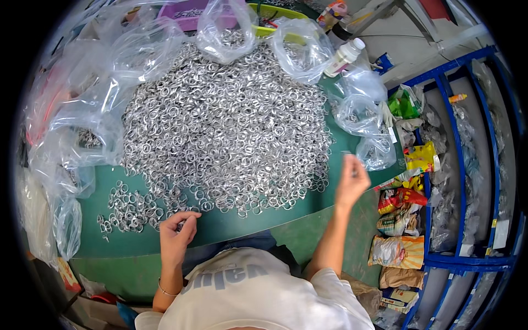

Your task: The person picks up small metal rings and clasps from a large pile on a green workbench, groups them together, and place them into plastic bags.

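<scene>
A broad heap of silvery metal rings point(231, 121) covers the middle of the green table point(231, 234). Left of its front edge lies a smaller pile of rings point(132, 209). My left hand point(179, 234) is beside that pile, low over the table, its fingers curled together; a small dark bit shows between them, too small to name. Raised off to the right of the heap, my right hand point(353, 181) has its fingertips pinched, and what they hold, if anything, cannot be made out. Close to it lies a clear bag point(377, 151) with rings inside.
Clear plastic bags point(88, 126) crowd the left side. More open bags point(225, 33), a purple basin point(181, 14) and a yellow-green basin point(278, 14) stand at the back. A white bottle point(345, 56) is at back right. Blue shelving point(440, 165) with packets rises on the right.
</scene>
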Demonstrator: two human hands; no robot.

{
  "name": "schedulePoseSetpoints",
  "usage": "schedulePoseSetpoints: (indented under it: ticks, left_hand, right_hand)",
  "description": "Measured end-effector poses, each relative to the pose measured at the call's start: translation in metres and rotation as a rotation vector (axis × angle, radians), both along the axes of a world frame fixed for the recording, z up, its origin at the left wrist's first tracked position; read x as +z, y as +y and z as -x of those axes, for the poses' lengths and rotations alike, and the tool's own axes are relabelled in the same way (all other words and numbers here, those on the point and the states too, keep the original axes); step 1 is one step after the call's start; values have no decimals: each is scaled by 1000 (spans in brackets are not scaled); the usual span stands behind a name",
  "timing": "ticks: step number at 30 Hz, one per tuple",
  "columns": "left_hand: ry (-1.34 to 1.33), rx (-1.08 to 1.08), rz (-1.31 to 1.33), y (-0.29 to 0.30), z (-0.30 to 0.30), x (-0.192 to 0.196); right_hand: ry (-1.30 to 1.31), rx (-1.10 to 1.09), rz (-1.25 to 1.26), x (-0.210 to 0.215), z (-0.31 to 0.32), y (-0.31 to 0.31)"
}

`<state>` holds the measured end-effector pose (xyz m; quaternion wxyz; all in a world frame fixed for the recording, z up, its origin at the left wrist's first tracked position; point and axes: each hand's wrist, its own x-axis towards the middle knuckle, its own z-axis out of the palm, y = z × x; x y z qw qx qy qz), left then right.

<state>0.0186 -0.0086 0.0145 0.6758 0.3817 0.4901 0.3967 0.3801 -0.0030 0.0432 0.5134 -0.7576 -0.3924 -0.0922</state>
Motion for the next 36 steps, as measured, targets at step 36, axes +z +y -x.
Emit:
schedulePoseSetpoints:
  ticks: [36]
  left_hand:
    - [458,206,-520,45,32,-13]
  right_hand:
    - [1044,1210,695,-30,222,57]
